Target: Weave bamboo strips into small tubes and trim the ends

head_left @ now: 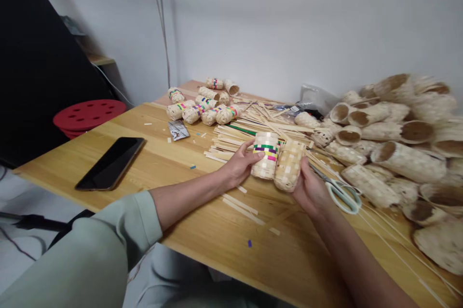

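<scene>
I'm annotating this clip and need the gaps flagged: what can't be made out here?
All in the head view:
Fingers of the right hand: hidden behind the plain basket it holds.
Palm of the left hand: turned against the banded basket.
basket pile: cut off by the right edge.
scissors blades: partly behind the right hand.
packet print: too small.

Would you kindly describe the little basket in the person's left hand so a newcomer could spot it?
At the wooden table, before the bamboo strips, the left hand and right hand hold two small woven baskets together. The left hand's banded basket shows green, purple, yellow and pink stripes; the plain basket none.
</scene>
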Tool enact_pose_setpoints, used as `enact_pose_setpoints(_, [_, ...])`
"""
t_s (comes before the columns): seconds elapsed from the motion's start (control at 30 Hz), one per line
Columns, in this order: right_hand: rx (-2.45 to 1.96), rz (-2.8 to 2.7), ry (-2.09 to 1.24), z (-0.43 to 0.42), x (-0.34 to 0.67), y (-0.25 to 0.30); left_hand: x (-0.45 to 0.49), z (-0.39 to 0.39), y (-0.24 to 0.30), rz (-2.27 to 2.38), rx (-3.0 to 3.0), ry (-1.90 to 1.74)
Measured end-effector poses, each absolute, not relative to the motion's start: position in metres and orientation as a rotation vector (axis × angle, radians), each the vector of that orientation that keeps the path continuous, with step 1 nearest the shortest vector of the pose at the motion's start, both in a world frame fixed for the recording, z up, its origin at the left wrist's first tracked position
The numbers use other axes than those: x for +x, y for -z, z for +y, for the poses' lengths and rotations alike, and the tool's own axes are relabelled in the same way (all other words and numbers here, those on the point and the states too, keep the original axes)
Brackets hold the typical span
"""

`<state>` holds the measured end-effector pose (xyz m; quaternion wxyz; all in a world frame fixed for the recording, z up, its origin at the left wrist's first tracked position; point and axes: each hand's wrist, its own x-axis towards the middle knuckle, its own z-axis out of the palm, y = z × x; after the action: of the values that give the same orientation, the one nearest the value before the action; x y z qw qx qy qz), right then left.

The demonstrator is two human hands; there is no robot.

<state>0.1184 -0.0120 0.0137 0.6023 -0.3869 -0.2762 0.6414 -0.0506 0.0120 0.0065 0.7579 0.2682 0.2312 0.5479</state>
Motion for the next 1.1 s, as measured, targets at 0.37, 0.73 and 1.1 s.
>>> enact_pose_setpoints(0.37, [-0.871, -0.623, -1.488, -0.013, 0.117, -0.013, -0.049, 0.013, -0.005, 0.511, 0.534, -1.183])
enact_pose_setpoints(0.73, [-0.811, -0.522, -1.587, -0.016, 0.115, -0.026, -0.050, 0.009, -0.008, 0.499, 0.562, -1.149])
enact_pose_setpoints(1.1, [-0.700, -0.622, -1.547, -0.021, 0.121, -0.036, -0.052, 0.010, -0.006, 0.480, 0.583, -1.086])
